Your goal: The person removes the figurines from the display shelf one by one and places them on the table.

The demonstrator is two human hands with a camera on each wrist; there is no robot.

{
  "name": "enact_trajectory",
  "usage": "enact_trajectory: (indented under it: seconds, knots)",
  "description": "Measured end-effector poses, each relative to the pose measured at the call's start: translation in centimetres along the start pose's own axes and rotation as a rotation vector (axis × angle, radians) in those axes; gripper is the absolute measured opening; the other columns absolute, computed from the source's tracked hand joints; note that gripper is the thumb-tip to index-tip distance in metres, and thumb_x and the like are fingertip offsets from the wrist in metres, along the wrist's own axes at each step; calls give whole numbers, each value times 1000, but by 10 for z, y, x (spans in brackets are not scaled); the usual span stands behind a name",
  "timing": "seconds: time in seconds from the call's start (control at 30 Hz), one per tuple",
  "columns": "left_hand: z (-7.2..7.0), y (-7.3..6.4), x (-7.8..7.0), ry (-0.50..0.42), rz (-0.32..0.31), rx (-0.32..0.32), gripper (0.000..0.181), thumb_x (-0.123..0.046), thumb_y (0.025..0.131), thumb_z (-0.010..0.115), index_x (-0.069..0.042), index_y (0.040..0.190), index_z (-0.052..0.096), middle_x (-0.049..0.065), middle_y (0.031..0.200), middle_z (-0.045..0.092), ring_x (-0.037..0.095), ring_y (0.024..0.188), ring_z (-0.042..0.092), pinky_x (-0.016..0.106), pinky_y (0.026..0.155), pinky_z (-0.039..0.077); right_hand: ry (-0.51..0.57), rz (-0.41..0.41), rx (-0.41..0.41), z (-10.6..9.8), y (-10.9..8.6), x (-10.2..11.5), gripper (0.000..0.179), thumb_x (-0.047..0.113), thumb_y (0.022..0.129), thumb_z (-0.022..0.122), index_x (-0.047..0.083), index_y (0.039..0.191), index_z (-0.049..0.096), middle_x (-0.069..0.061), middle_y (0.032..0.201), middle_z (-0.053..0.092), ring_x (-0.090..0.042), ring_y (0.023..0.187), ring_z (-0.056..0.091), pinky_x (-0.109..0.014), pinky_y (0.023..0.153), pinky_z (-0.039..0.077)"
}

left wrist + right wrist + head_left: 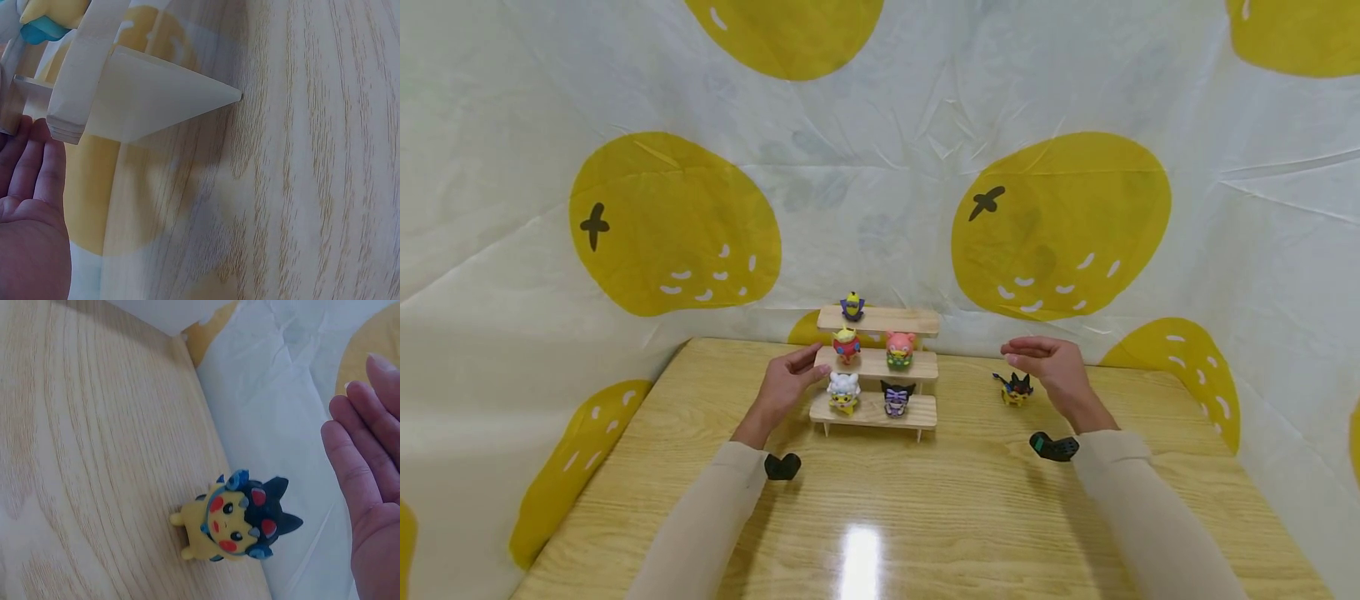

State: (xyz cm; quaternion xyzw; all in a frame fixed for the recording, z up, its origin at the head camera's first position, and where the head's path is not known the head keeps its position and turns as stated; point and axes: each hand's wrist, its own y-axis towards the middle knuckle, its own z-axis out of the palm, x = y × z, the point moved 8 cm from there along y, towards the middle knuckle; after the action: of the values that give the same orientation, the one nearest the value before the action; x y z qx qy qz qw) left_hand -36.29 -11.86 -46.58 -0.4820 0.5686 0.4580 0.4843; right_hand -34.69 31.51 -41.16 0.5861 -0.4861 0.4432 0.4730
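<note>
A three-tier wooden stand (874,412) holds several small figurines. My left hand (787,383) is at its left end; in the left wrist view straight fingers (49,165) reach the ends of the tiers. Nearest the thumb is a white-hooded yellow figurine (843,393) on the bottom tier, beside a black-and-purple figurine (897,400). The middle tier bears a red figurine (846,345) and a pink figurine (900,350). My right hand (1054,372) hovers beside a yellow figurine with a black hood (226,522), its fingers extended and apart from it.
On the top tier stands a figurine in purple (852,307). A light wood table (895,492) carries everything. Behind and at both sides hangs a white cloth (865,208) printed with big yellow fruit. Small black devices (782,467) sit at the wrists.
</note>
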Motion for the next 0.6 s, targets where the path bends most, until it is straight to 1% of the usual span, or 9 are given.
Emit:
enact_trajectory:
  seconds: [0.13,0.23,0.6]
  knots:
    - [0,-1,-1,9,-1,3,57,-16,100,72,-7,153,53,17,158,52,32,146,52,38,112,53,-49,32,14,6,1,3,52,17,98,75,-13,137,60,21,99,79,6,96,73,-9,87,57]
    - [0,-2,-1,11,-4,3,56,-16,100,72,-8,153,53,17,158,52,32,145,53,39,113,52,-74,37,22,9,2,6,53,20,99,75,-11,139,59,21,102,79,6,98,73,-9,88,57]
    - [0,-1,-1,27,1,4,59,-19,100,73,-8,154,52,17,159,50,33,147,51,42,114,50,-61,29,42,23,7,20,51,18,99,74,-11,138,60,20,101,79,4,98,74,-11,89,58]
